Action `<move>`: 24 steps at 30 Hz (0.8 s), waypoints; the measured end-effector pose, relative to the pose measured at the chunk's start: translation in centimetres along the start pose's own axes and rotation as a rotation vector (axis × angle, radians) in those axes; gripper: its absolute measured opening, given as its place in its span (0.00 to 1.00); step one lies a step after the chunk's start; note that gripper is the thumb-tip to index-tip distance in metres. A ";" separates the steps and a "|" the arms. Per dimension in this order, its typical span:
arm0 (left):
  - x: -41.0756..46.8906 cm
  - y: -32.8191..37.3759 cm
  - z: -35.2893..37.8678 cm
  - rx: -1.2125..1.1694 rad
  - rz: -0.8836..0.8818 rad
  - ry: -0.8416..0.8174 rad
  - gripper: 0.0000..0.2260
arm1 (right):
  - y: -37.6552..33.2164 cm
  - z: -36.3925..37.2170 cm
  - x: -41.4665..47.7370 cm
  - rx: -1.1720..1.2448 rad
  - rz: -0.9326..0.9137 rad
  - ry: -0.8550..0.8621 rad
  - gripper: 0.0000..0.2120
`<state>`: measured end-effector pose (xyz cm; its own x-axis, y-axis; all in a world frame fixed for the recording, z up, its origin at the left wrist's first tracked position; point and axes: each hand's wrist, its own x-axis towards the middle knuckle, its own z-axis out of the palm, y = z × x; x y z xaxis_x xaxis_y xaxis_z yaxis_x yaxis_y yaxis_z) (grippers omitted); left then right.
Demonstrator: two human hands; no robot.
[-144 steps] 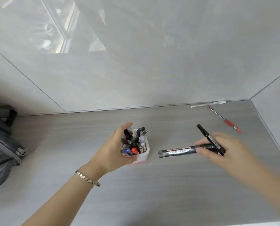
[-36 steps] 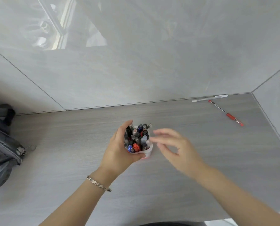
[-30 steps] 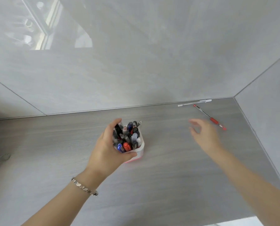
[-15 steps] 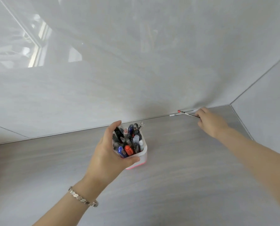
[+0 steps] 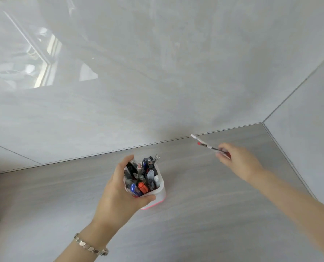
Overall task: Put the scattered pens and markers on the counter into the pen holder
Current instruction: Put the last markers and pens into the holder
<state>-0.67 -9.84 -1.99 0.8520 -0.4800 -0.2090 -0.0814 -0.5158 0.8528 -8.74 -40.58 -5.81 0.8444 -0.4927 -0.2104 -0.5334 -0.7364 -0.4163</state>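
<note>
A white pen holder (image 5: 160, 191) with a pink base stands mid-counter, packed with several pens and markers. My left hand (image 5: 119, 193) wraps around its left side and rim. My right hand (image 5: 238, 161) is raised to the right of the holder, above the counter, pinching two thin pens together: a white pen (image 5: 196, 138) and a red-tipped pen (image 5: 206, 146). Both stick out up and to the left from my fingers, blurred by motion.
The grey wood-grain counter (image 5: 204, 214) meets glossy grey wall tiles at the back and on the right, forming a corner (image 5: 262, 122). A metal bracelet (image 5: 91, 247) sits on my left wrist.
My right hand reached to the back wall, picked up the white and red pens and now carries them off the counter, back from the wall. My left hand stays on the holder.
</note>
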 end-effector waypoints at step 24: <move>-3.7 -5.4 -2.2 0.058 0.067 0.030 0.41 | -21.2 0.2 -11.4 -0.160 -0.379 -0.098 0.07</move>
<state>-2.28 -3.72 -4.76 0.8586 -0.4939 -0.1377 -0.1675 -0.5239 0.8351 -7.09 -19.26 5.25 0.9790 -0.1324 -0.1548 -0.1785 -0.9236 -0.3393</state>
